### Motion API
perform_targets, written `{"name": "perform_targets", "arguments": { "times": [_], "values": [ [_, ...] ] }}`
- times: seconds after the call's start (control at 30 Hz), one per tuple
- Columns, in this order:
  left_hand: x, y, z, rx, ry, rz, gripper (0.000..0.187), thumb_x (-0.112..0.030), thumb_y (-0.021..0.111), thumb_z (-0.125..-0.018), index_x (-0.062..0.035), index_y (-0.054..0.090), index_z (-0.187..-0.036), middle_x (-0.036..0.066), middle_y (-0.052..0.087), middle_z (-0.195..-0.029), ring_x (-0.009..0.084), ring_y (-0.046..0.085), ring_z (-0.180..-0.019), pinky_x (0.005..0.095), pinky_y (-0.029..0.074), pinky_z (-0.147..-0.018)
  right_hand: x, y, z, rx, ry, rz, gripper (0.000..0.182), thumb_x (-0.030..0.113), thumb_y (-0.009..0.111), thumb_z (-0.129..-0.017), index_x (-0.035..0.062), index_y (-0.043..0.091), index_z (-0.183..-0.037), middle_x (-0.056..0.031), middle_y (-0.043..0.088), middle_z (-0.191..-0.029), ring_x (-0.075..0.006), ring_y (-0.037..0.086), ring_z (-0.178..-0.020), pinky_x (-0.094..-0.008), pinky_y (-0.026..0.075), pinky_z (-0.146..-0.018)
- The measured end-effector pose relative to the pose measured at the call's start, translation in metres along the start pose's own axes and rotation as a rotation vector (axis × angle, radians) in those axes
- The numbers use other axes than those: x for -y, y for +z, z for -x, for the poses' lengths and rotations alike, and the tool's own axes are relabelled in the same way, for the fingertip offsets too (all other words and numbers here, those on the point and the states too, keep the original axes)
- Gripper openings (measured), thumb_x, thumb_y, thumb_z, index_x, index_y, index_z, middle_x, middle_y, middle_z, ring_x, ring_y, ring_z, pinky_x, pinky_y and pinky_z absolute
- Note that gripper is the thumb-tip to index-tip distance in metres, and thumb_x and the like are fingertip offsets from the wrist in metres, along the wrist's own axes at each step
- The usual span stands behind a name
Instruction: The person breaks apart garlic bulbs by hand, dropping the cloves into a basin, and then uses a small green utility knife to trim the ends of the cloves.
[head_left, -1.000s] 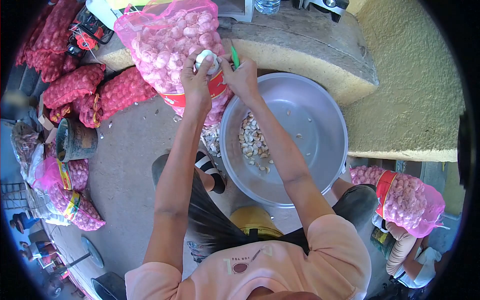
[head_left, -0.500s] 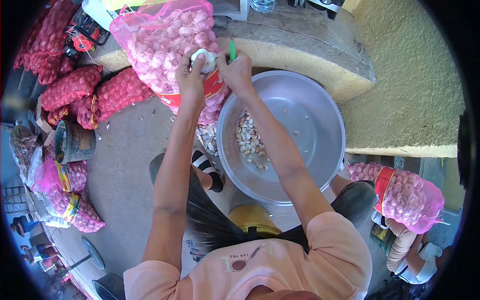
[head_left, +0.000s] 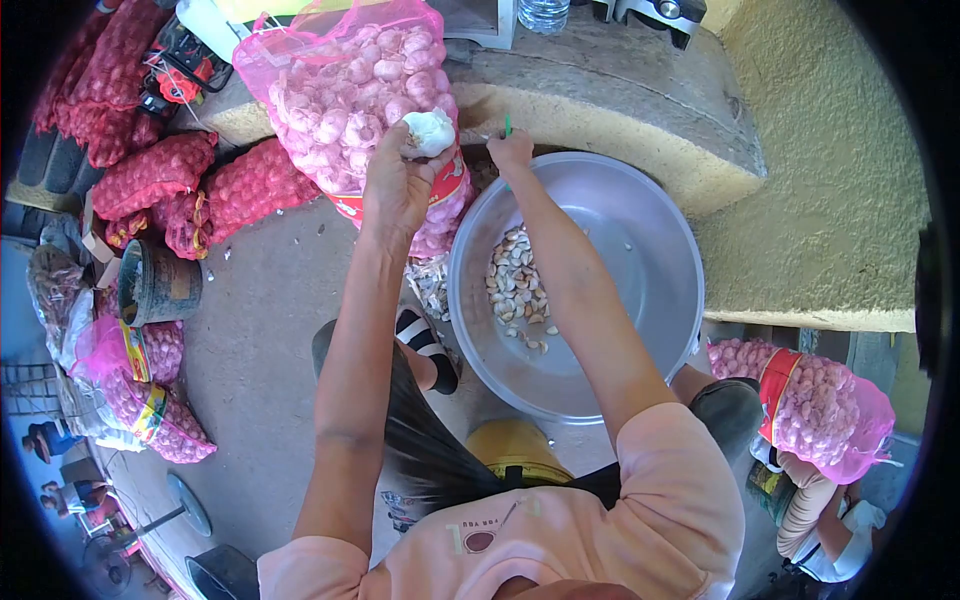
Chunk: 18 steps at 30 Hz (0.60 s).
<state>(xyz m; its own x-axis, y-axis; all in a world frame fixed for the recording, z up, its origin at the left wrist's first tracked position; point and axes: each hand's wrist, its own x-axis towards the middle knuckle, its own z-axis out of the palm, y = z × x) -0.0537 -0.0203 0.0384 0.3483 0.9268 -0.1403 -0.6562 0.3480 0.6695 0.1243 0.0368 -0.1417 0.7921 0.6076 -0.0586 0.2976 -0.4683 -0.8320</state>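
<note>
My left hand (head_left: pixel 398 190) is closed around a white garlic bulb (head_left: pixel 428 133), held up in front of a pink mesh sack of garlic (head_left: pixel 350 95). Above the far rim of a wide grey basin (head_left: pixel 640 270), my right hand (head_left: pixel 512 152) grips a thin green-handled tool (head_left: pixel 507 126). Only a bit of green shows above the fist, so its working end cannot be made out. Loose garlic cloves (head_left: pixel 515 280) lie in the left part of the basin, partly behind my right forearm.
Red mesh sacks (head_left: pixel 155 175) and a dark bucket (head_left: pixel 160 285) stand to the left. A yellow bucket (head_left: pixel 515 450) sits between my legs. A concrete ledge (head_left: pixel 620 110) runs behind the basin. At right, a person (head_left: pixel 840 530) sits near another garlic sack (head_left: pixel 810 400).
My hands have moved apart: the right, with the green-handled tool, went right and away from the bulb. The left still holds the garlic bulb, now turned and lower. The whole view shifted slightly.
</note>
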Motion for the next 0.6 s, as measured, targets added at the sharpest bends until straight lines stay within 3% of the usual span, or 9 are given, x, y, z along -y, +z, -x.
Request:
{"name": "perform_targets", "arguments": {
  "times": [0.03,0.1,0.13,0.2,0.33,0.4,0.53,0.6],
  "values": [
    [-0.001,0.000,0.000,-0.026,-0.018,0.026,0.030,-0.015,0.049,-0.093,0.0069,0.046,-0.114,0.020,0.053,-0.114,0.0321,0.057,-0.104,0.0483,0.052,-0.089,-0.007,0.004,-0.004,0.002,-0.001,-0.002,0.027,0.020,0.067,-0.074,-0.0051,0.064,-0.083,-0.0229,0.066,-0.084,-0.0321,0.067,-0.080,-0.0431,0.050,-0.071],
    [-0.003,-0.001,0.000,-0.057,-0.032,0.050,0.031,-0.015,0.050,-0.093,0.0070,0.046,-0.114,0.020,0.052,-0.115,0.0321,0.057,-0.105,0.0486,0.051,-0.089,-0.013,0.009,-0.008,0.395,0.219,-0.354,0.032,0.024,0.070,-0.073,-0.0054,0.064,-0.085,-0.0227,0.067,-0.091,-0.0348,0.065,-0.092,-0.0435,0.050,-0.078],
    [-0.003,-0.001,-0.001,-0.054,-0.034,0.055,0.031,-0.015,0.051,-0.092,0.0070,0.046,-0.114,0.020,0.052,-0.116,0.0325,0.056,-0.105,0.0488,0.051,-0.089,-0.012,0.009,-0.006,0.398,0.218,-0.353,0.032,0.024,0.070,-0.073,-0.0054,0.064,-0.085,-0.0227,0.067,-0.091,-0.0348,0.065,-0.092,-0.0435,0.050,-0.078],
    [-0.003,-0.001,0.000,-0.053,-0.037,0.061,0.031,-0.014,0.052,-0.092,0.0070,0.046,-0.114,0.019,0.052,-0.116,0.0328,0.056,-0.105,0.0489,0.051,-0.089,-0.010,0.004,0.001,0.255,0.027,-0.079,0.033,0.022,0.071,-0.072,-0.0055,0.065,-0.089,-0.0215,0.067,-0.091,-0.0319,0.066,-0.088,-0.0420,0.050,-0.077],
    [-0.002,-0.001,0.001,-0.019,-0.037,0.093,0.030,-0.012,0.056,-0.091,0.0055,0.047,-0.114,0.019,0.054,-0.114,0.0309,0.057,-0.104,0.0484,0.052,-0.089,-0.003,-0.002,0.009,0.341,0.125,-0.235,0.035,0.025,0.072,-0.074,-0.0056,0.066,-0.091,-0.0228,0.067,-0.091,-0.0319,0.066,-0.085,-0.0410,0.049,-0.077],
    [0.000,-0.002,0.000,-0.009,-0.025,0.083,0.029,-0.011,0.056,-0.090,0.0045,0.048,-0.114,0.018,0.054,-0.113,0.0300,0.057,-0.103,0.0480,0.052,-0.089,-0.016,0.015,0.004,0.307,-0.174,-0.386,0.033,0.027,0.071,-0.079,-0.0037,0.066,-0.092,-0.0153,0.068,-0.087,-0.0252,0.066,-0.075,-0.0373,0.050,-0.072],
    [0.000,-0.007,-0.003,-0.074,0.033,0.007,0.027,-0.012,0.058,-0.090,0.0008,0.049,-0.113,0.014,0.057,-0.110,0.0267,0.060,-0.098,0.0456,0.053,-0.087,0.066,-0.063,0.063,0.398,-0.040,-0.640,0.028,0.026,0.068,-0.084,0.0002,0.067,-0.095,-0.0056,0.067,-0.086,-0.0155,0.062,-0.070,-0.0322,0.050,-0.067],
    [0.000,-0.008,-0.004,-0.093,0.039,0.013,0.027,-0.011,0.059,-0.090,-0.0003,0.049,-0.112,0.013,0.057,-0.108,0.0257,0.060,-0.097,0.0444,0.054,-0.085,0.084,-0.088,0.083,0.517,-0.081,-0.973,0.027,0.026,0.070,-0.085,0.0090,0.066,-0.106,0.0033,0.060,-0.078,-0.0037,0.044,-0.049,-0.0203,0.033,-0.041]
  ]
}}
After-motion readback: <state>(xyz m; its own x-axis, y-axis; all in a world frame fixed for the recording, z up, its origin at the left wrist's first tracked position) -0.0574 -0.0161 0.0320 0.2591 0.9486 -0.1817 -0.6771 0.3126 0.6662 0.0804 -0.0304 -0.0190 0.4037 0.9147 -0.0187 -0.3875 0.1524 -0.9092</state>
